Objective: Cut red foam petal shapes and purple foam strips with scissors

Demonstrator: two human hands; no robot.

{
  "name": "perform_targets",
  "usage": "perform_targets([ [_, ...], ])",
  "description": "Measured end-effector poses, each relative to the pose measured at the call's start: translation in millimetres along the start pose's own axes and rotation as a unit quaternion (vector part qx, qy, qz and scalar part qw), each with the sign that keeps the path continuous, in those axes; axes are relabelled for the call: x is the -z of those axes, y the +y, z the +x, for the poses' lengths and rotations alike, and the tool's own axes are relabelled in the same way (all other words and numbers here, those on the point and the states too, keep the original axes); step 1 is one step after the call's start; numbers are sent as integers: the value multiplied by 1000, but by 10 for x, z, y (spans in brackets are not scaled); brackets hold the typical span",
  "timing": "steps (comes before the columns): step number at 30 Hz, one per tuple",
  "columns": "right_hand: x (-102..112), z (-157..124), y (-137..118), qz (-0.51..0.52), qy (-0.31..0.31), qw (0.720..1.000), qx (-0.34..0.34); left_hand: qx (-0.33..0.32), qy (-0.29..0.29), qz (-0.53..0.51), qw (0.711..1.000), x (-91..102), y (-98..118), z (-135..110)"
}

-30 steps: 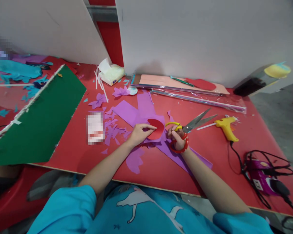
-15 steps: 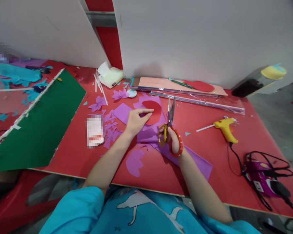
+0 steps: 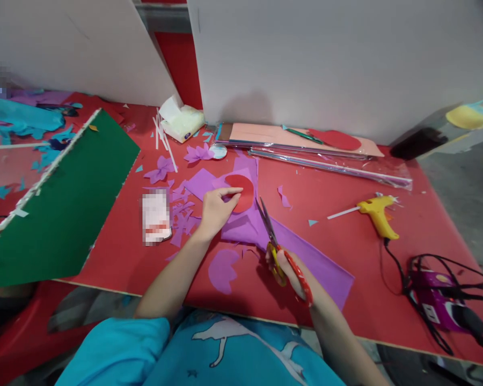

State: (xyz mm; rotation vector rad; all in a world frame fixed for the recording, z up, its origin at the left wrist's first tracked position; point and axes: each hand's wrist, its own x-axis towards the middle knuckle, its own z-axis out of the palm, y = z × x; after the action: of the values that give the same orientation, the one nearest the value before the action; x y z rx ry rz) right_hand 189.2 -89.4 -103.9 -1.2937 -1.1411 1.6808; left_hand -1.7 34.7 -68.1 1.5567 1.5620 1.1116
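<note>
Glue gun (image 3: 376,210), tissues (image 3: 185,124), perhaps a phone (image 3: 156,220)

We see even, moderate indoor light, a little dim, with soft shadows under the right hand (image 3: 292,268) on the red table (image 3: 378,292) and a smoky one on the white board (image 3: 330,64) behind. Faint glare streaks the clear plastic wrapping (image 3: 386,172). Our wide lens stretches things toward the edges, and the upper right corner darkens. The scissors (image 3: 270,228) look slightly soft to us; blocky pixels mask a phone-like object (image 3: 155,217) and the upper left edge.
</note>
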Motion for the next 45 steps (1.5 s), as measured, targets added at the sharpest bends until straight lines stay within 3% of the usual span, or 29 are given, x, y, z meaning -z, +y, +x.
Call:
perform_targets([
  [5, 68, -123, -62, -43, -60, 996, -52, 10, 36, -8, 999, 18, -51, -11],
  [11, -20, -73, -59, -23, -54, 995, -76, 5, 39, -16, 999, -12, -30, -43],
  [16, -116, 25, 1, 56, -52, 995, -70, -3, 34, -20, 999, -40, -6, -85],
  [24, -256, 177, -111, 157, -64, 984, -61, -6, 17, -30, 999, -67, 12, -123],
  [38, -255, 182, 3, 183, -78, 980, -8, -35, 15, -19, 999, -102, 94, -256],
  [45, -276, 203, 119, 223, -34, 974, 11, -69, 44, -27, 996, -112, 135, -303],
])
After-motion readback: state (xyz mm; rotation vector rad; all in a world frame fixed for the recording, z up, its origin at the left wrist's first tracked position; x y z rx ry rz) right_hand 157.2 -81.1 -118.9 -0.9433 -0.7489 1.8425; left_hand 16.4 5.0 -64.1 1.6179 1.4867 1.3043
